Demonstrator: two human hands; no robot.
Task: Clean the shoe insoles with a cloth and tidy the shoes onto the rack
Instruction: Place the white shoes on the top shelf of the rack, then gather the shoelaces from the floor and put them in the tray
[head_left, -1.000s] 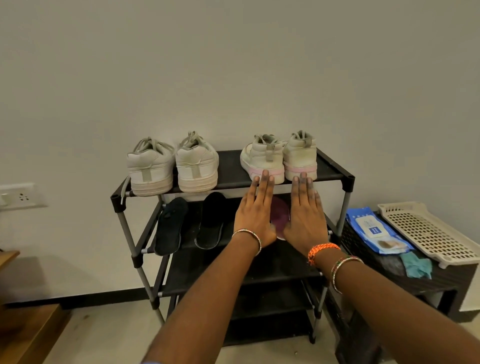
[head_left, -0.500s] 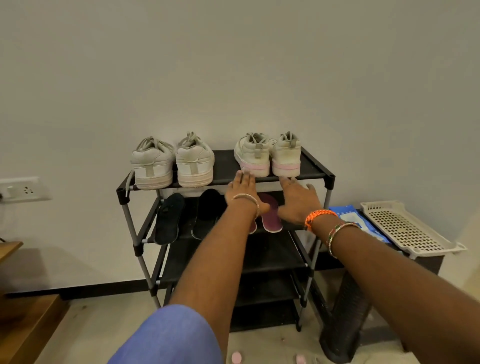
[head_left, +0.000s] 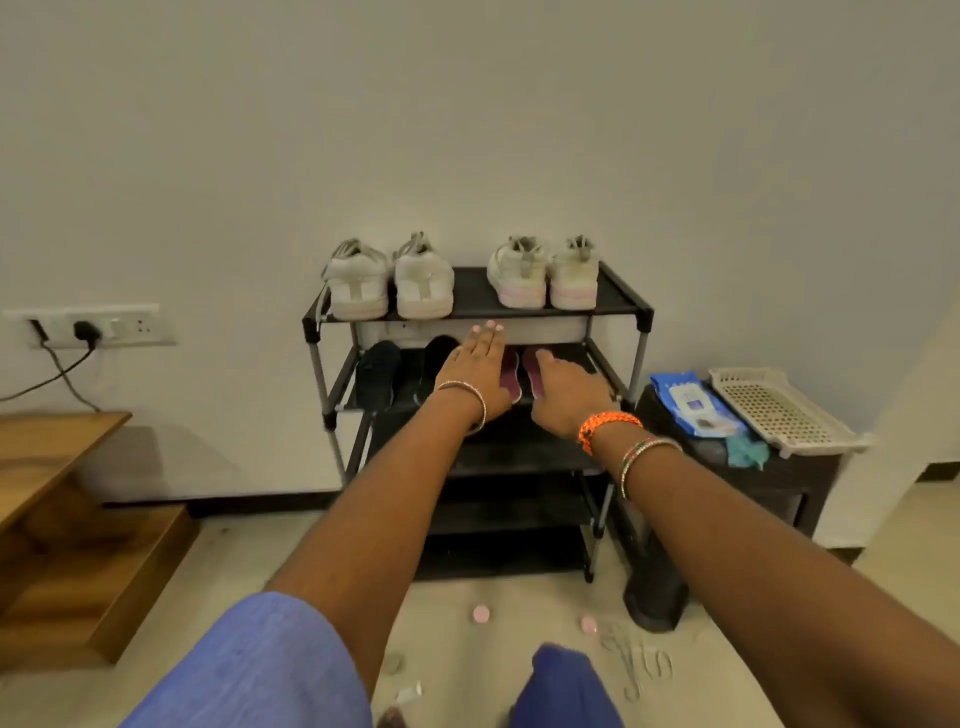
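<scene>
I've got both hands flat and released, left hand (head_left: 475, 371) and right hand (head_left: 569, 392), on the maroon insoles (head_left: 531, 375) on the rack (head_left: 621, 306), one shelf below the sneakers (head_left: 545, 275).

Four sneakers (head_left: 358, 288) stood above the grips, two black insoles (head_left: 378, 371) lay left of them, two maroon insoles (head_left: 533, 375) under them, one rack (head_left: 623, 306).

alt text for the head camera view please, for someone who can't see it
Two bare hands, left and right, reach flat toward maroon insoles on the second shelf of a black shoe rack. Two pairs of white sneakers stand on top; black insoles lie left.
</scene>
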